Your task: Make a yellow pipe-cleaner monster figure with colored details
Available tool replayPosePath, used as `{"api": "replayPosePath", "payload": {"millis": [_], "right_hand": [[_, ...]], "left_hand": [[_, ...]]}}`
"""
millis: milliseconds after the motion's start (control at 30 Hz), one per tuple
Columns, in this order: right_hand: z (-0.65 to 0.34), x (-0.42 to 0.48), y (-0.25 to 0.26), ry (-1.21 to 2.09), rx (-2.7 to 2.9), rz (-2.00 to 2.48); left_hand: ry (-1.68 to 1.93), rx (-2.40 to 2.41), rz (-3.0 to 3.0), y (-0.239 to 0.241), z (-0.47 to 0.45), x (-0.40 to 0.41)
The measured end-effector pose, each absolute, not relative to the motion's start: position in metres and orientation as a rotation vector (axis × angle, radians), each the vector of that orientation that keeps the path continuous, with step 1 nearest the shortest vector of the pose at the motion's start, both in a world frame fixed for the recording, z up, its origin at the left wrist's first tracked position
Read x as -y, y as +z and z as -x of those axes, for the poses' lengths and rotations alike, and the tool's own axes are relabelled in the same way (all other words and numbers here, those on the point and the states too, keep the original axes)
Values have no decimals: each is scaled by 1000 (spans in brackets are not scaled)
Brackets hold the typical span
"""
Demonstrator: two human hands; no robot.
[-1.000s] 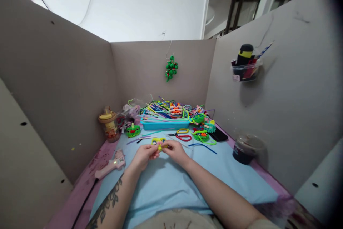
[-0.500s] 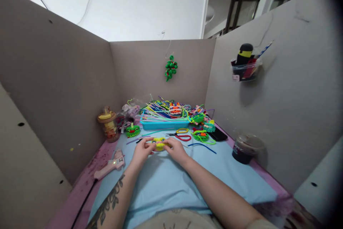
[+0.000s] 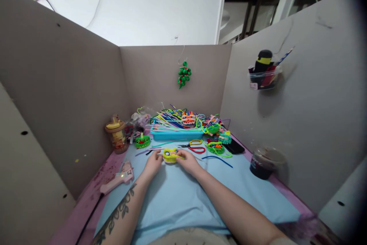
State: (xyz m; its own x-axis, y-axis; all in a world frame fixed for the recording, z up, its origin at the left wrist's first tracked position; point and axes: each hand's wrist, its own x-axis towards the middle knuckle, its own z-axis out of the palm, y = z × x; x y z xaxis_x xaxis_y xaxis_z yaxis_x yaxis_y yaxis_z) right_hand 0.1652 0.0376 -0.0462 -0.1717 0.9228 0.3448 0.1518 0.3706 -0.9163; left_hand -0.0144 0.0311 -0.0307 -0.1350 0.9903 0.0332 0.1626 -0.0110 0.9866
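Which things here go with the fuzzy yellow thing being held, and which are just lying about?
Probably part of the job:
- yellow fuzzy piece, in the right hand
- fuzzy sticks in the blue tray
- red-and-yellow-handled cutters
- pink glue gun, light on

Probably just lying about:
- black phone
- lidded cup
- dark tub

1 tumbler (image 3: 117, 138) stands beside the grey partition (image 3: 74, 88).
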Motion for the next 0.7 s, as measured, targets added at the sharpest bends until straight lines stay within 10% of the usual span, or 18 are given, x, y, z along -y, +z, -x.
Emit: {"api": "replayPosePath", "payload": {"millis": [700], "right_hand": [[-170,-32,-31,1152,1516,738]], "left_hand": [[1154,-884,-524,-14,11,-18]]}}
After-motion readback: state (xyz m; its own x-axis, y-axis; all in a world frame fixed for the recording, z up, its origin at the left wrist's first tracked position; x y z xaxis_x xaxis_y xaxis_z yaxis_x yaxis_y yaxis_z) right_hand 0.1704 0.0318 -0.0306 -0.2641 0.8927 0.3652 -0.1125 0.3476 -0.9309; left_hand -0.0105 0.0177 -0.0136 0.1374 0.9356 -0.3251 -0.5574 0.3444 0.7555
